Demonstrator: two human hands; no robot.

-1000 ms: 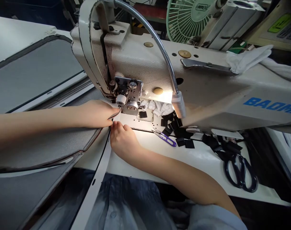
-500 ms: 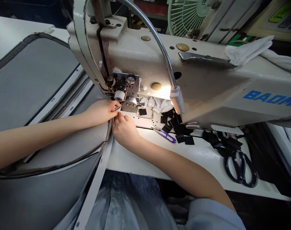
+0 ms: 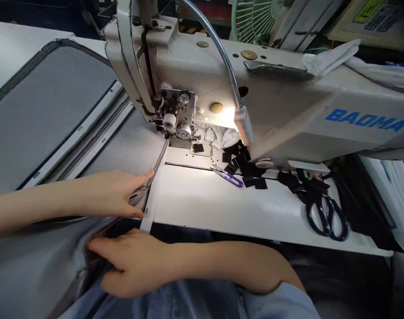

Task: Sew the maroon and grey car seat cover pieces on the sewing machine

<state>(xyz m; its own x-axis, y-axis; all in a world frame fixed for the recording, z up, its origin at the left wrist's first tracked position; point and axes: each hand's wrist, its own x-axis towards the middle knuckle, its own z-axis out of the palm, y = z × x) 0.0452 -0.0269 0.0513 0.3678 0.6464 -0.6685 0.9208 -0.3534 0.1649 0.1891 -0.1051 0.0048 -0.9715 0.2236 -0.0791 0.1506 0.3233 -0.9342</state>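
Observation:
A grey mesh fabric panel (image 3: 122, 144) with a dark bound edge lies under the needle area of the sewing machine (image 3: 180, 119). My left hand (image 3: 122, 192) rests on its near right edge, the index finger along the binding and the fabric gathered between finger and thumb. Closer to my body, my right hand (image 3: 135, 261) grips a lower, hanging part of the grey fabric (image 3: 42, 266) by its edge. The fingertips there are partly hidden in the fold. A white strip (image 3: 147, 219) runs down beside the panel.
Purple thread snips (image 3: 227, 176) lie on the white table (image 3: 195, 195) near several black fabric squares (image 3: 248, 170). Black-handled scissors (image 3: 328, 219) are at the right. A lamp (image 3: 243, 126) on a flexible metal neck lights the machine bed. A green fan (image 3: 253, 20) stands behind.
Both hands have moved from beside the presser foot toward my body. My right hand has crossed left and below my left hand, onto the hanging fabric. The view has shifted slightly.

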